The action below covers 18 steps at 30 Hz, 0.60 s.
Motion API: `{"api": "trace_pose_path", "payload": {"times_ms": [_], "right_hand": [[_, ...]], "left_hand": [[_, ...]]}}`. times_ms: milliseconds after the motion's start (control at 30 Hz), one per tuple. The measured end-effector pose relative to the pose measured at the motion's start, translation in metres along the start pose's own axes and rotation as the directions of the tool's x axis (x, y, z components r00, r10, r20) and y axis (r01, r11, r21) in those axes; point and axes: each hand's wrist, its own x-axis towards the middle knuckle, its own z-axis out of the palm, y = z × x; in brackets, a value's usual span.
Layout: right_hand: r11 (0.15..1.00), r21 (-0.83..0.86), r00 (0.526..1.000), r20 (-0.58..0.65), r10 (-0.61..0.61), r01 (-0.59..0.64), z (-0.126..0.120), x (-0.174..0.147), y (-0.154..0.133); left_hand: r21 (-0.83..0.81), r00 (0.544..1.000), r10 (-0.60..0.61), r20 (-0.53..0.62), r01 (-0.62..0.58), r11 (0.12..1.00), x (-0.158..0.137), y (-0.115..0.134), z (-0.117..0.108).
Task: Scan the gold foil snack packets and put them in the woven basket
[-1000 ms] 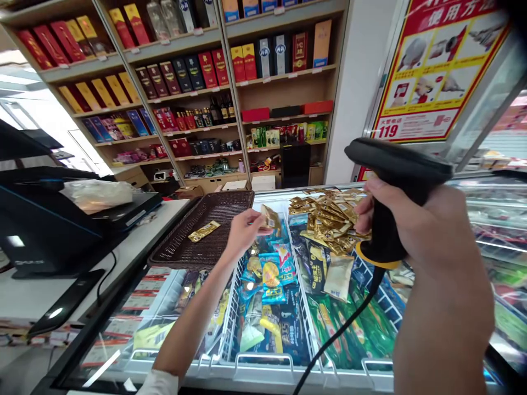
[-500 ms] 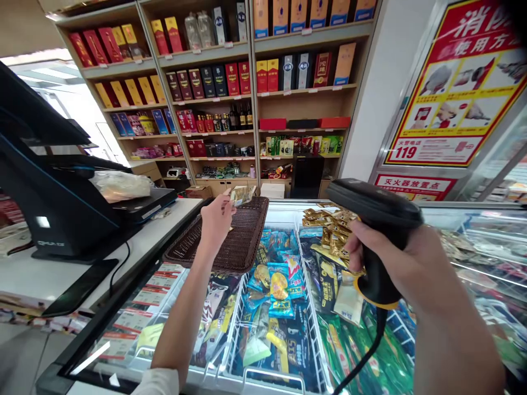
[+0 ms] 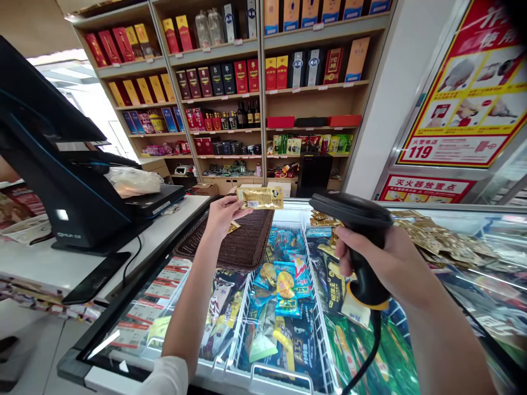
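Head cam: left hand (image 3: 222,215) pinches a gold packet (image 3: 261,197) by its left end, long axis level, held up above the far edge of the brown basket (image 3: 242,247). Right hand (image 3: 391,263) is wrapped tight around the scanner (image 3: 357,230), whose nose points left at the packet, just apart from it, over the freezer (image 3: 263,378).

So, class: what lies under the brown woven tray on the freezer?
The tray rests on the freezer's glass lid. Beside and below its edge, wrapped ice creams fill wire baskets. Whatever sits directly beneath the tray is covered, so it cannot be seen.
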Motion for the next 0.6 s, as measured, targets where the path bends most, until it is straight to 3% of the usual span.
{"api": "trace_pose_path", "payload": {"times_ms": [233,467,600], "right_hand": [[1.0,-0.01,0.999,-0.041,-0.02,0.02,-0.001,-0.004,-0.005],[0.999,0.008,0.992,0.117,0.052,-0.053,0.008,-0.009,-0.005],[0.999,-0.006,0.993,0.112,0.047,-0.047,0.009,-0.01,-0.008]], "left_hand": [[-0.055,1.0,0.019,-0.025,-0.02,0.998,-0.003,-0.001,0.011],[-0.068,0.998,0.068,-0.014,-0.069,0.995,-0.004,-0.004,0.015],[-0.069,0.997,0.076,-0.024,-0.078,0.995,-0.005,-0.004,0.018]]}}
